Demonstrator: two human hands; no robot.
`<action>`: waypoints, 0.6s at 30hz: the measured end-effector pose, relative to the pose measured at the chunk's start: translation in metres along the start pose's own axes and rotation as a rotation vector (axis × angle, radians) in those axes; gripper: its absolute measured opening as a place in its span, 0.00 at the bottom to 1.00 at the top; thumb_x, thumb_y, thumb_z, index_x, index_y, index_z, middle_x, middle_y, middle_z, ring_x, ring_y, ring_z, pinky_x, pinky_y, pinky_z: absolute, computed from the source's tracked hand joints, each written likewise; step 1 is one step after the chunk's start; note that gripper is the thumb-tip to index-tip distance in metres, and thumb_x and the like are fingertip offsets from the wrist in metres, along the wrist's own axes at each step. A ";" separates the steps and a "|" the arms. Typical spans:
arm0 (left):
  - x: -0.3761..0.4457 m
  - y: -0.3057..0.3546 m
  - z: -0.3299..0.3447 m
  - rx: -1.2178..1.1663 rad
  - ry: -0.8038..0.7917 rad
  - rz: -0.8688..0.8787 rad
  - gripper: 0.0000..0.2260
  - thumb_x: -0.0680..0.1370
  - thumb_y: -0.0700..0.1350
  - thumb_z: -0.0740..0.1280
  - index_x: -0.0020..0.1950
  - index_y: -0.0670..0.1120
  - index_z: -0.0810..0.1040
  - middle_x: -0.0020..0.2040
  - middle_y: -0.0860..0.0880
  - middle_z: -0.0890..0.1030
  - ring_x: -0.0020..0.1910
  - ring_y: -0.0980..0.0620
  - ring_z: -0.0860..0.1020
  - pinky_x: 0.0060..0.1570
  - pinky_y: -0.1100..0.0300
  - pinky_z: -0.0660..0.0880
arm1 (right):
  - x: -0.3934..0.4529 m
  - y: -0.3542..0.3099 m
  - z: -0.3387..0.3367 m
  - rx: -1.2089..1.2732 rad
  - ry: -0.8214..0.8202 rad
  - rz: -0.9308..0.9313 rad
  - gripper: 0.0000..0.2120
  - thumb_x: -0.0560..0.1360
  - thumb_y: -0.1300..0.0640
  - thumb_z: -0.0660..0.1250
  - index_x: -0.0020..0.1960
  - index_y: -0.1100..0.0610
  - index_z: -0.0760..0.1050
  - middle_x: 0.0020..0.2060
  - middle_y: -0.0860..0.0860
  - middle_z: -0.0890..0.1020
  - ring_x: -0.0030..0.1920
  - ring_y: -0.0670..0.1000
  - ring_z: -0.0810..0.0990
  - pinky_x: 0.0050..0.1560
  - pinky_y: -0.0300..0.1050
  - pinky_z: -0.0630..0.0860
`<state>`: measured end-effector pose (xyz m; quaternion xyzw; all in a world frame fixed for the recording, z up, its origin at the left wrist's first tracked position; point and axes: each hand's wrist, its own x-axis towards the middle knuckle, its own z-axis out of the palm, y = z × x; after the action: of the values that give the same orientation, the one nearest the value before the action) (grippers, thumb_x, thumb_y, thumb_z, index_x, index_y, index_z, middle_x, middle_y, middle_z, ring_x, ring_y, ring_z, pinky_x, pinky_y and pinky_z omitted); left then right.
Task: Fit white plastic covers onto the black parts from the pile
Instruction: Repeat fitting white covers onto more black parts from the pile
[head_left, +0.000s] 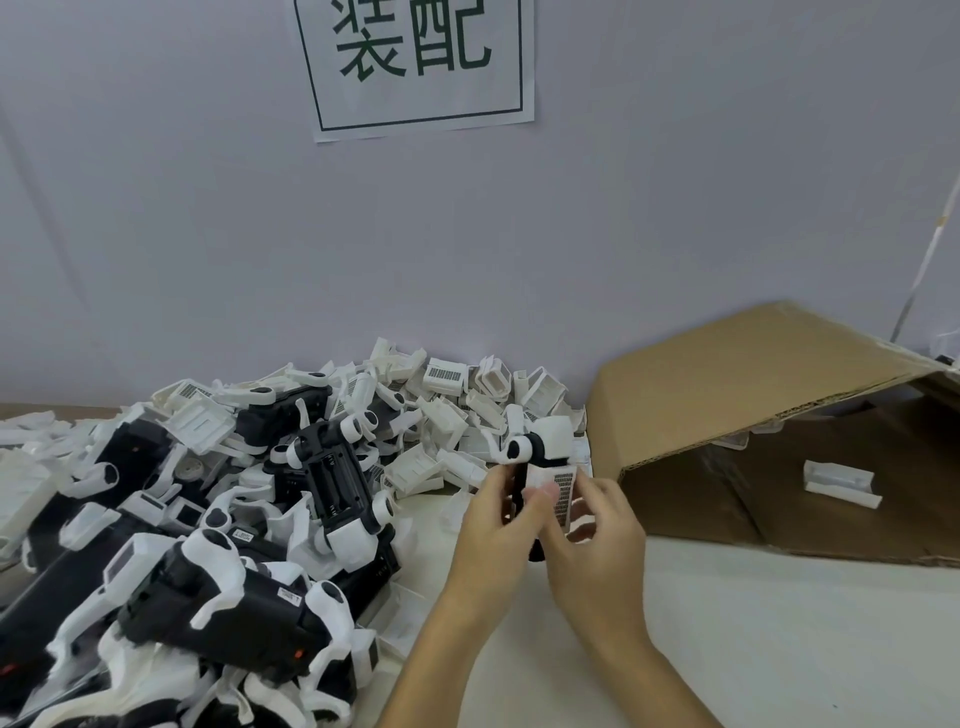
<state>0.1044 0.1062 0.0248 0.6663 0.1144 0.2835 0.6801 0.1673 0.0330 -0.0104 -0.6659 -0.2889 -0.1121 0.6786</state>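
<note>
Hands meet above the pale tabletop (727, 649), between the heap and the box. The left hand (496, 525) curls its fingers round an upright black plastic part (518, 493), while the right hand (597, 535) pinches a white grilled plastic cover (563, 491) against its side. The jumbled pile of black parts and white covers (208, 519) crowds the left edge; a brown cardboard box tipped on its side (753, 374) bounds the right, one white piece (841, 483) inside. Bare table lies toward the near right.
</note>
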 end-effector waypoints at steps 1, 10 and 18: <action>0.000 -0.002 0.001 0.021 0.007 0.006 0.10 0.81 0.38 0.66 0.61 0.46 0.79 0.51 0.45 0.85 0.49 0.52 0.83 0.45 0.59 0.79 | 0.000 0.001 0.000 -0.016 0.003 -0.010 0.11 0.74 0.44 0.71 0.53 0.48 0.82 0.42 0.43 0.77 0.43 0.43 0.79 0.38 0.29 0.73; 0.003 0.001 -0.006 -0.135 0.089 -0.058 0.10 0.82 0.39 0.62 0.54 0.41 0.83 0.48 0.44 0.86 0.44 0.52 0.84 0.38 0.63 0.79 | -0.003 0.001 -0.002 0.174 -0.162 0.116 0.11 0.78 0.48 0.64 0.57 0.46 0.81 0.51 0.47 0.81 0.52 0.45 0.81 0.48 0.35 0.76; 0.004 -0.002 -0.005 -0.046 -0.005 -0.014 0.08 0.80 0.43 0.65 0.52 0.41 0.82 0.42 0.48 0.86 0.43 0.53 0.84 0.42 0.63 0.78 | 0.004 -0.009 -0.002 0.646 -0.207 0.445 0.16 0.77 0.43 0.67 0.56 0.52 0.85 0.54 0.58 0.86 0.56 0.56 0.85 0.48 0.42 0.82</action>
<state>0.1055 0.1122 0.0229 0.6504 0.1108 0.2795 0.6976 0.1663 0.0307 -0.0012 -0.4725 -0.2249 0.2018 0.8279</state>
